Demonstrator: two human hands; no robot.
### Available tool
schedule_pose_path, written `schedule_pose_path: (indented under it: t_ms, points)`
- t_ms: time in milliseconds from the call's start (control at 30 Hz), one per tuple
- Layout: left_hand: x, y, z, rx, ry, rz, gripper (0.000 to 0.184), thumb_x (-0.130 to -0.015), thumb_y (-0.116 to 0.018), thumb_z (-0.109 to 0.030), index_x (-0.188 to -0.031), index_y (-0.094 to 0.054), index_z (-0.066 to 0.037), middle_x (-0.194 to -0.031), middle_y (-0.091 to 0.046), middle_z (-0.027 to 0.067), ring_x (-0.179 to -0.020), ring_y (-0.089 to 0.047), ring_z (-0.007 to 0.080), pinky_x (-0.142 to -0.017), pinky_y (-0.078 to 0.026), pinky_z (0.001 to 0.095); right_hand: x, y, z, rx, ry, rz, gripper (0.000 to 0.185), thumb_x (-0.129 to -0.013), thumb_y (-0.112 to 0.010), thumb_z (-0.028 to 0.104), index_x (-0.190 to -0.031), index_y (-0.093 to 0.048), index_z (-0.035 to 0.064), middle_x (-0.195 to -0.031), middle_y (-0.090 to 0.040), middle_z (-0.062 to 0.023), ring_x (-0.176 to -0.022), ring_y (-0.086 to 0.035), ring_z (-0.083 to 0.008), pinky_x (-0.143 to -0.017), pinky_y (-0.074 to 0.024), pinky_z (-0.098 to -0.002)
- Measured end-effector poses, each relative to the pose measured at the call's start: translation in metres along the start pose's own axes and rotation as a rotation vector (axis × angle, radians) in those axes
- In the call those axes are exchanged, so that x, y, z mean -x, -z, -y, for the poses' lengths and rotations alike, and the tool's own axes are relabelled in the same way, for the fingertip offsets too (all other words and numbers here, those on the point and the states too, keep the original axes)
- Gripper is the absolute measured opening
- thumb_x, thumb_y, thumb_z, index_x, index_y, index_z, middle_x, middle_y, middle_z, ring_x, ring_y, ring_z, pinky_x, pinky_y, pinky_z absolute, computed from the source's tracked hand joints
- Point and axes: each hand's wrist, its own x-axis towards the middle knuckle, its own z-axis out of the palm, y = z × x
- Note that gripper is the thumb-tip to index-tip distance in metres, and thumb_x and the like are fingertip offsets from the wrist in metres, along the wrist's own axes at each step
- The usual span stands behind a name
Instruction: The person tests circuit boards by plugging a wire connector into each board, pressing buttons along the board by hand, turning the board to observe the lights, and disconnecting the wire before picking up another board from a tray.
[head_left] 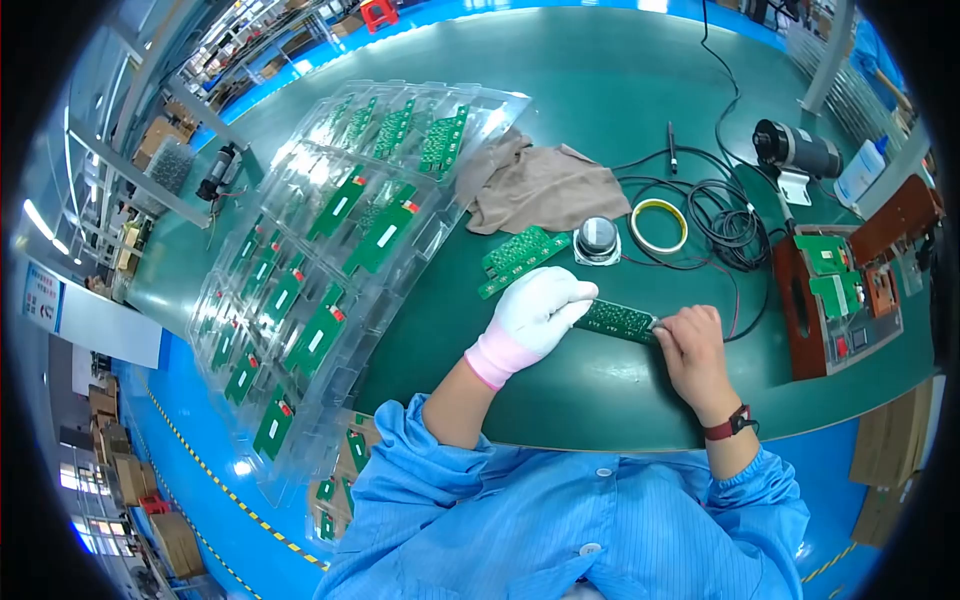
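Your gloved left hand (532,315) and bare right hand (692,350) grasp opposite ends of a narrow green circuit board (618,320), held over the near part of the green table (480,400). Just beyond your left hand lies another board (520,258), beside a round dark-topped part (598,237); farther off is a crumpled brown cloth (545,190).
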Motion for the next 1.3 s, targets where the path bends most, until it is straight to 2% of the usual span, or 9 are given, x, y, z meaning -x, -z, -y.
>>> schedule_pose_path:
  t_ms: [233, 400, 533, 600, 633, 700, 733, 867, 1300]
  points:
    - [0.002, 0.012, 0.002, 0.239, 0.344, -0.426, 0.014, -0.092, -0.067, -0.005, -0.105, -0.07, 0.001, -0.094, -0.064, 0.0023, -0.082, -0.059, 0.0091, -0.075, -0.048, 0.0247, 0.01, -0.001, -0.022, -0.12, -0.32, -0.276, 0.009, -0.092, -0.063, 0.008, -0.086, -0.061, 0.0017, -0.076, -0.052, -0.0099, -0.075, -0.052, -0.0289, -0.076, -0.0391, -0.0395]
    - [-0.037, 0.035, -0.008, -0.03, 0.2, -0.619, 0.019, -0.093, -0.067, -0.008, -0.109, -0.07, 0.001, -0.106, -0.068, 0.0055, -0.087, -0.06, 0.0087, -0.08, -0.049, 0.0239, 0.007, -0.01, -0.021, -0.104, -0.254, -0.226, 0.011, -0.093, -0.063, 0.009, -0.086, -0.06, 0.0015, -0.075, -0.053, -0.0102, -0.075, -0.052, -0.029, -0.074, -0.0399, -0.0385]
    - [-0.086, 0.105, 0.01, -0.136, 0.25, -0.911, 0.031, -0.097, -0.065, -0.02, -0.122, -0.068, 0.0, -0.088, -0.066, 0.0014, -0.07, -0.055, 0.0052, -0.062, -0.045, 0.0215, 0.009, -0.003, -0.022, -0.109, -0.316, -0.224, 0.01, -0.093, -0.063, 0.009, -0.087, -0.061, 0.0012, -0.077, -0.054, -0.0101, -0.076, -0.053, -0.0289, -0.074, -0.0404, -0.0383]
    - [-0.104, 0.146, 0.015, -0.146, 0.17, -0.94, 0.031, -0.098, -0.064, -0.019, -0.12, -0.068, 0.001, -0.093, -0.07, 0.0056, -0.076, -0.058, 0.0077, -0.068, -0.048, 0.0239, 0.011, 0.0, -0.023, -0.129, -0.332, -0.221, 0.01, -0.093, -0.063, 0.009, -0.088, -0.061, 0.0008, -0.077, -0.054, -0.01, -0.077, -0.053, -0.0288, -0.074, -0.0406, -0.0384]
    - [-0.107, 0.164, 0.015, -0.147, 0.224, -0.979, 0.028, -0.098, -0.063, -0.017, -0.115, -0.067, 0.004, -0.111, -0.07, 0.0132, -0.099, -0.065, 0.0173, -0.091, -0.05, 0.0309, 0.011, 0.0, -0.023, -0.138, -0.333, -0.223, 0.01, -0.093, -0.063, 0.009, -0.088, -0.061, 0.0007, -0.078, -0.054, -0.01, -0.077, -0.053, -0.0288, -0.075, -0.0408, -0.0385]
    - [-0.101, 0.202, 0.03, -0.259, 0.343, -1.061, 0.03, -0.095, -0.065, -0.019, -0.114, -0.068, 0.005, -0.107, -0.071, 0.0145, -0.095, -0.066, 0.0192, -0.088, -0.051, 0.0315, 0.013, 0.0, -0.023, -0.159, -0.331, -0.23, 0.01, -0.093, -0.063, 0.009, -0.089, -0.062, 0.0004, -0.079, -0.055, -0.0101, -0.078, -0.053, -0.0288, -0.075, -0.0411, -0.0387]
    - [-0.085, 0.246, 0.09, -0.396, 0.292, -1.069, 0.031, -0.092, -0.066, -0.021, -0.111, -0.071, 0.004, -0.105, -0.073, 0.0159, -0.094, -0.068, 0.0217, -0.088, -0.051, 0.0324, 0.013, 0.0, -0.022, -0.168, -0.326, -0.237, 0.01, -0.093, -0.063, 0.009, -0.089, -0.062, 0.0003, -0.079, -0.055, -0.0102, -0.078, -0.054, -0.0289, -0.075, -0.0413, -0.0389]
    - [-0.026, 0.297, 0.112, -0.838, 0.502, -0.976, 0.027, -0.09, -0.065, -0.02, -0.106, -0.073, 0.0, -0.101, -0.073, 0.0174, -0.092, -0.069, 0.0261, -0.088, -0.052, 0.0349, 0.013, 0.002, -0.019, -0.185, -0.298, -0.244, 0.008, -0.092, -0.064, 0.008, -0.09, -0.062, 0.0004, -0.081, -0.056, -0.011, -0.079, -0.055, -0.0294, -0.075, -0.0421, -0.0397]
    - [0.032, 0.317, 0.147, -0.991, 0.806, -0.531, 0.029, -0.088, -0.061, -0.026, -0.107, -0.075, -0.009, -0.106, -0.073, 0.0166, -0.104, -0.068, 0.031, -0.093, -0.051, 0.0417, 0.011, -0.001, -0.021, -0.217, -0.314, -0.245, 0.01, -0.09, -0.067, 0.008, -0.088, -0.062, -0.0006, -0.08, -0.057, -0.0109, -0.077, -0.055, -0.0293, -0.073, -0.0432, -0.0398]
